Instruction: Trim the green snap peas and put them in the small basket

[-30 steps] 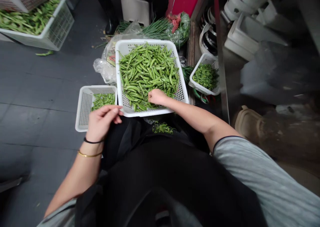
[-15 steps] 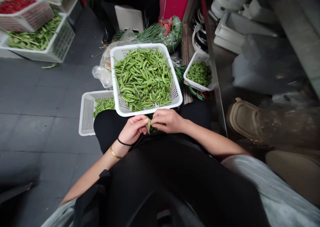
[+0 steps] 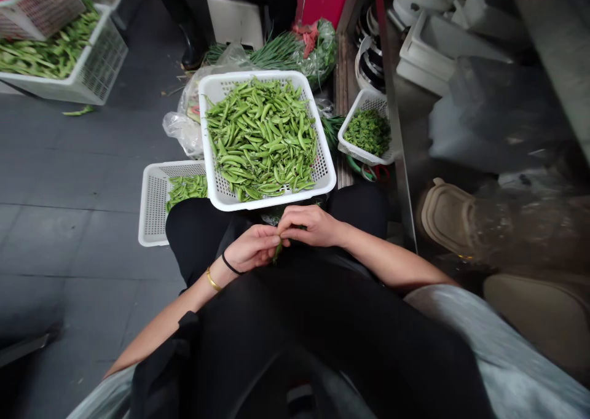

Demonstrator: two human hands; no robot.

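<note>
My left hand and my right hand meet over my lap, both closed around a small green pea pod. Much of the pod is hidden by my fingers. Just beyond them stands a white mesh basket heaped with green pea pods. To its left, a shallower white basket holds a thin layer of pods. On the right, a small white basket holds chopped green trimmings.
Grey floor tiles spread to the left. Top left, a basket of long green pods lies under a basket of red produce. Beyond the large basket are plastic bags and chives. A steel edge runs along the right.
My right hand has come back from the large basket and my left from the shallow basket. Both now meet over my lap on a pod, and the view has shifted slightly.
</note>
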